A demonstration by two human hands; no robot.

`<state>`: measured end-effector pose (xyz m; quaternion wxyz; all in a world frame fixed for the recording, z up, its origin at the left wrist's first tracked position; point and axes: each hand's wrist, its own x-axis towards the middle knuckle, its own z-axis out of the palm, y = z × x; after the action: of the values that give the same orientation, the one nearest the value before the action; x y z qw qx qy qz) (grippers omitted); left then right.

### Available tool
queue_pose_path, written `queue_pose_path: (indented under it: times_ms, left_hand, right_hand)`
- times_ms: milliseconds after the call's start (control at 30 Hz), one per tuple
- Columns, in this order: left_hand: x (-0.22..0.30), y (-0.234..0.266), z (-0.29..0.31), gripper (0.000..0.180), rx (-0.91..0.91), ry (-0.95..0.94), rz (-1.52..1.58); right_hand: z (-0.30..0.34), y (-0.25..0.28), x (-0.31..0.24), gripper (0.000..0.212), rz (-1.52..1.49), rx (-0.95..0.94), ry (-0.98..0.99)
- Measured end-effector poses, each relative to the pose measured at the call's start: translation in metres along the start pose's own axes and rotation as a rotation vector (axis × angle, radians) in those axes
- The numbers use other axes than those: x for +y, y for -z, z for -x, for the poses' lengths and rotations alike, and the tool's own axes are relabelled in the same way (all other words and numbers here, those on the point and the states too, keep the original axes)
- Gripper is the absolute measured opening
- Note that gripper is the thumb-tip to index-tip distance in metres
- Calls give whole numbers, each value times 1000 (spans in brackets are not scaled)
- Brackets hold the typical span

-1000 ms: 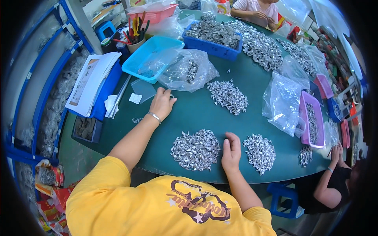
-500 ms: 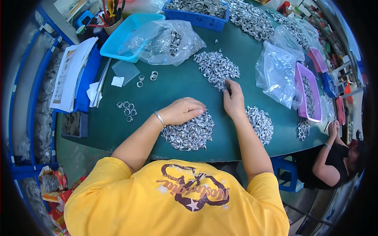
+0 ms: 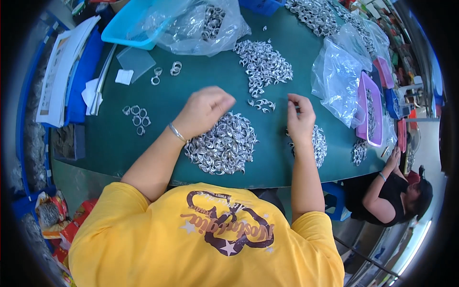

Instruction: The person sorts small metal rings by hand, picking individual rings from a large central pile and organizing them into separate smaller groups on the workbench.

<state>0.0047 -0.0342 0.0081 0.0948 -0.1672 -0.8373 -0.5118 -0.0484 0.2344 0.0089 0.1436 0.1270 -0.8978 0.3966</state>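
A heap of small silver crescent-shaped metal pieces (image 3: 222, 146) lies on the green table in front of me. Over its far left edge is my left hand (image 3: 204, 111), a bracelet at its wrist. Its fingers are curled together and slightly blurred; what they hold, if anything, is hidden. My right hand (image 3: 301, 119) hovers further right, thumb and forefinger apart with nothing visible between them. Between the hands, a few loose crescent pieces (image 3: 263, 105) lie just below the far pile of crescents (image 3: 265, 64). Another pile (image 3: 319, 146) is partly covered by my right hand and forearm.
Several silver rings (image 3: 137, 117) lie at the left. Beyond them stand a turquoise basket (image 3: 117, 33) and a clear bag of metal pieces (image 3: 205, 28). An empty-looking plastic bag (image 3: 337, 81) and a pink tray (image 3: 369, 110) are at the right, near another person (image 3: 387, 196).
A few crescents now lie apart from the far pile's near end. My right hand has drawn back from that pile; my left hand has lifted and curled. The view has shifted.
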Motion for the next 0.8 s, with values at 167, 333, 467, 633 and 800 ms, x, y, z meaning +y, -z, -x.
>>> queue_pose_path:
  times_ms: [167, 333, 467, 633, 800]
  left_hand:
    - [-29, 8, -1, 34, 180, 392, -203]
    - [-25, 3, -1, 31, 138, 379, -306]
    - [-25, 5, -1, 29, 142, 387, -314]
    - [-25, 4, -1, 28, 131, 419, -310]
    - [-26, 3, -2, 26, 131, 393, -320]
  right_hand:
    - [4, -5, -7, 12, 55, -103, 55]
    - [9, -15, -5, 13, 114, -180, 82]
    - [7, -1, -10, 18, 65, -253, -5]
    - [8, 11, 3, 13, 159, -92, -72]
    - [16, -2, -8, 11, 225, -193, 72]
